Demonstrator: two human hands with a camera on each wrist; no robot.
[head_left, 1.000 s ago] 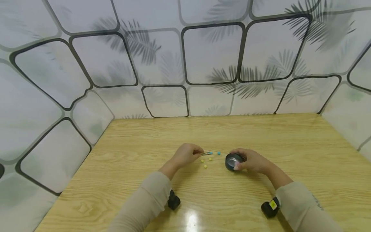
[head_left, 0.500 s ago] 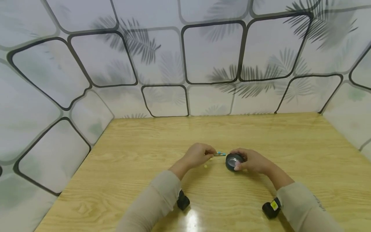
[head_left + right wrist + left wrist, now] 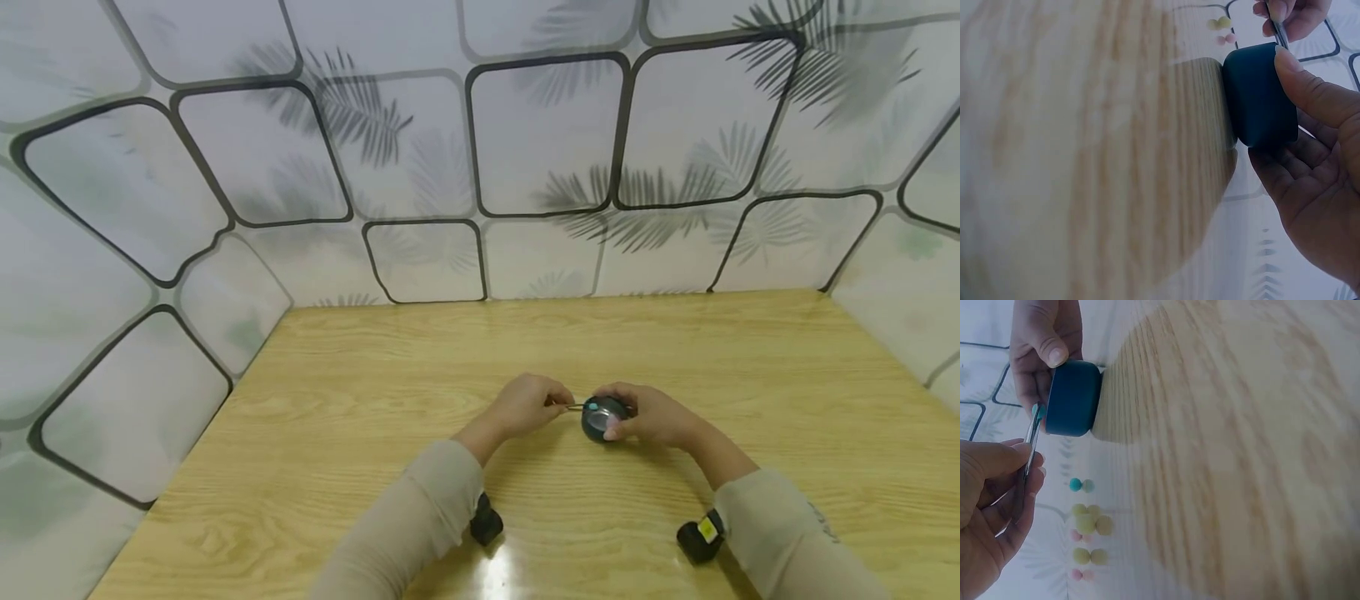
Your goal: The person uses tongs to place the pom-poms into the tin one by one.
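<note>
My left hand [image 3: 528, 406] pinches a pair of metal tweezers [image 3: 1030, 445], which points right. At the tips sits a small turquoise ball [image 3: 1038, 411], over the rim of a small dark-blue bowl [image 3: 1074, 399]. In the head view the bowl's inside looks shiny and metallic. The right hand [image 3: 657, 417] grips the bowl from its right side, thumb near and fingers on the far side, and the bowl stands on the table. On the table by the left hand lie another turquoise ball [image 3: 1075, 484], several yellow balls [image 3: 1085, 524] and pink balls [image 3: 1077, 574].
A light wood-grain table [image 3: 375, 358] spreads under both hands. Patterned wall panels [image 3: 551, 142] rise at its back and sides. A black wrist camera [image 3: 487, 520] sits below the left sleeve, another camera [image 3: 700, 542] below the right.
My left hand has moved right, bringing the tweezers and turquoise ball from the loose balls to over the bowl. The right hand and bowl have stayed almost still.
</note>
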